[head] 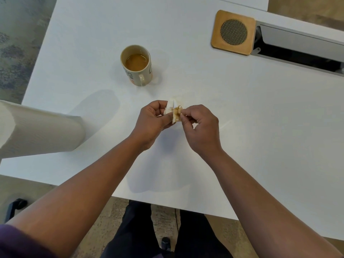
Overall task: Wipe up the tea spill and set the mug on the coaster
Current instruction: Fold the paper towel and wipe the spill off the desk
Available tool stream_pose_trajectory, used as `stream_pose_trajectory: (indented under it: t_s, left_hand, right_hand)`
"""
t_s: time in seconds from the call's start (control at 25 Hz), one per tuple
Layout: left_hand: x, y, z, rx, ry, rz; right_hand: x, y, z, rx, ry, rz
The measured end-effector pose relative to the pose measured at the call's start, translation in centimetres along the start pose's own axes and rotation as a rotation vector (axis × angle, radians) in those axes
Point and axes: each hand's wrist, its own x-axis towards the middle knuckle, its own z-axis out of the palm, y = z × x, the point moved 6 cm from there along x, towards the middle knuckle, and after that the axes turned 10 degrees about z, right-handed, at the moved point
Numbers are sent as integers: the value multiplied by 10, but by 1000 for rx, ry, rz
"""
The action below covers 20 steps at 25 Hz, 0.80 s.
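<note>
The soft, crumpled paper towel (174, 112), brown with tea, is pinched between the left hand (152, 121) and the right hand (200, 127), just above the smooth white surface (260, 118). Squeezed, it could drip. Past both hands stands the shiny round mug (137, 65), full enough to slosh; the square wooden coaster (233, 32) lies farther right.

Person observed from above. Both forearms are bare from elbow to wrist, with no watch, bracelet or ring visible. The left hand (151, 122) and right hand (202, 128) are ungloved, with short fingernails on the fingers (183, 116). A dark purple sleeve (20, 243) covers the left upper arm, at 7 o'clock in the view. Dark, near-black trousers (137, 231) cover the legs at 6 o'clock.
</note>
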Motion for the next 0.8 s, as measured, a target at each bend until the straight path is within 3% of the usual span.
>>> stream_pose_trajectory:
  t_s: [0.28, 0.44, 0.6, 0.8]
  left_hand:
    - [-5, -1, 5, -156, -79, -49]
    - [-6, 3, 9, -91, -75, -30]
    - [-10, 7, 6, 143, -60, 65]
    - [-12, 15, 4, 300, 16, 117]
  right_hand:
    - [-5, 33, 7, 579, -77, 724]
    - [-15, 36, 22, 847, -292, 993]
    - [-11, 31, 24, 840, -285, 949]
    - [-3, 31, 26, 764, -101, 878]
